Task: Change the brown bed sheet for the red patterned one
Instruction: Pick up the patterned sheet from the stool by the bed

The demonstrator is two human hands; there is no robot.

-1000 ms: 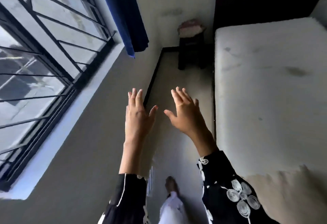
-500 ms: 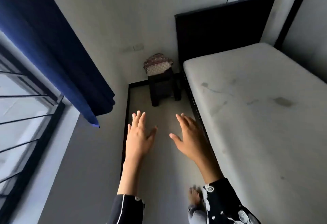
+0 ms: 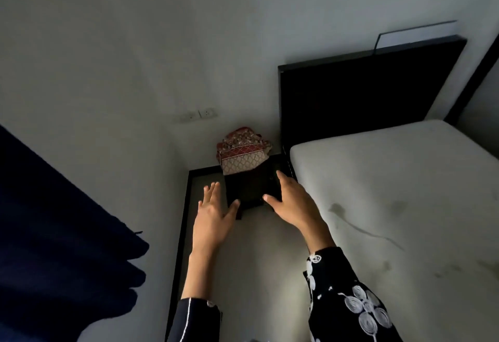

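Observation:
The folded red patterned sheet (image 3: 243, 152) lies on a small dark stool (image 3: 249, 189) in the corner beside the bed's head. The mattress (image 3: 391, 193) on the right is bare, white and stained, with no brown sheet in sight. My left hand (image 3: 212, 214) and my right hand (image 3: 293, 201) are stretched out in front of me with fingers straight, both empty. They hover in front of the stool, short of the sheet, the right fingertips overlapping the stool's front.
A black headboard (image 3: 364, 87) stands against the far wall. A dark blue curtain (image 3: 54, 233) hangs at the left. A narrow strip of floor (image 3: 256, 274) runs between the left wall and the bed.
I have walked forward along the aisle; the stool and the red sheet are much nearer. The window has gone out of view. Both hands stay outstretched and empty.

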